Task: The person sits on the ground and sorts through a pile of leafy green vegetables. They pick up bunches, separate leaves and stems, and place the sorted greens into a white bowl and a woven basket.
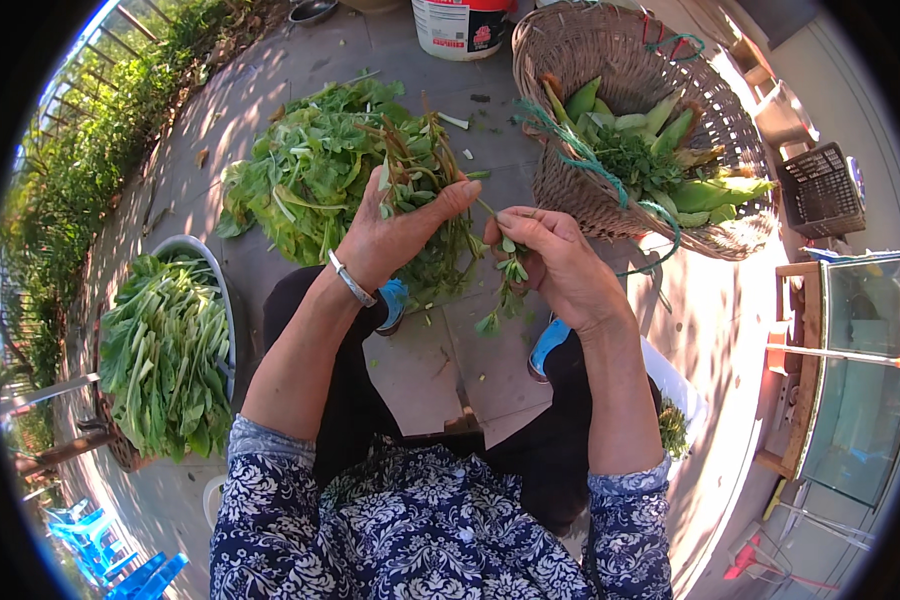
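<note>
My left hand [412, 225] holds a bunch of stemmed greens [420, 161] with small oval leaves and brownish roots or stem ends. To its right, my right hand [544, 247] pinches a thin green stem, and a leafy sprig [510, 281] hangs below its fingers. Stem parts span the small gap between the hands. Beyond and left of my left hand, a large heap of leafy greens [307, 172] lies on the paved ground. Part of that heap is hidden by my left hand and the bunch.
A wicker basket [570, 184] with corn in husks [712, 193] and greens stands at upper right. At left, a metal basin [229, 300] holds long-stemmed leafy vegetables [169, 352]. A white bucket [450, 30] is at the top, a glass tank [855, 420] at right, blue plastic stools [90, 536] at lower left.
</note>
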{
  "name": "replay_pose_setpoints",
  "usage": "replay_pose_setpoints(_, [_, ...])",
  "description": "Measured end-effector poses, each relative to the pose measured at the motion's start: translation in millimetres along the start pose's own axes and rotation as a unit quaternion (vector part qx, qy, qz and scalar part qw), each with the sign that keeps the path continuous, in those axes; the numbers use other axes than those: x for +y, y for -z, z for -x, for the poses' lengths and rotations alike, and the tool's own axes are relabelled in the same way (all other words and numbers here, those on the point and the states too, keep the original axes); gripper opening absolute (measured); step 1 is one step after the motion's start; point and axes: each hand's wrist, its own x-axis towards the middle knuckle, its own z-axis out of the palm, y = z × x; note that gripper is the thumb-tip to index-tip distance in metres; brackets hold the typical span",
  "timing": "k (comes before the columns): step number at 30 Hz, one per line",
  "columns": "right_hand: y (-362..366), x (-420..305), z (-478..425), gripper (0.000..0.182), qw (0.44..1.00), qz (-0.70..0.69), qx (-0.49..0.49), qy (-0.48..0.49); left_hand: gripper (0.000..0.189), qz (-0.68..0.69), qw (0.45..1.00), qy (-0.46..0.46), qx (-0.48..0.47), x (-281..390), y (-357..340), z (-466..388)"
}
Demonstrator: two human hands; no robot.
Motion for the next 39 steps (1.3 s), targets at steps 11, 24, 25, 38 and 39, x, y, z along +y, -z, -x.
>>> replay_pose_setpoints(11, [-12,2,-1,0.029,0.985,0.165,-0.003,0.049,0.022,-0.109,0.988,-0.113,-0.001,-21,12,-4])
replay_pose_setpoints(24, [5,20,-20,0.023,0.969,0.026,0.179,0.170,0.021,-0.167,0.946,-0.254,0.110,-29,20,-25])
replay_pose_setpoints(25, [6,16,-18,0.023,0.974,0.004,0.178,0.141,0.023,-0.173,0.952,-0.210,0.139,-30,26,-30])
replay_pose_setpoints(38, [22,2,-7,0.026,0.991,0.031,0.012,0.128,0.043,-0.272,0.929,-0.132,0.211,-10,51,-33])
replay_pose_setpoints(39, [22,1,-7,0.027,0.992,0.019,-0.006,0.125,0.037,-0.197,0.952,-0.111,0.207,-7,47,-31])
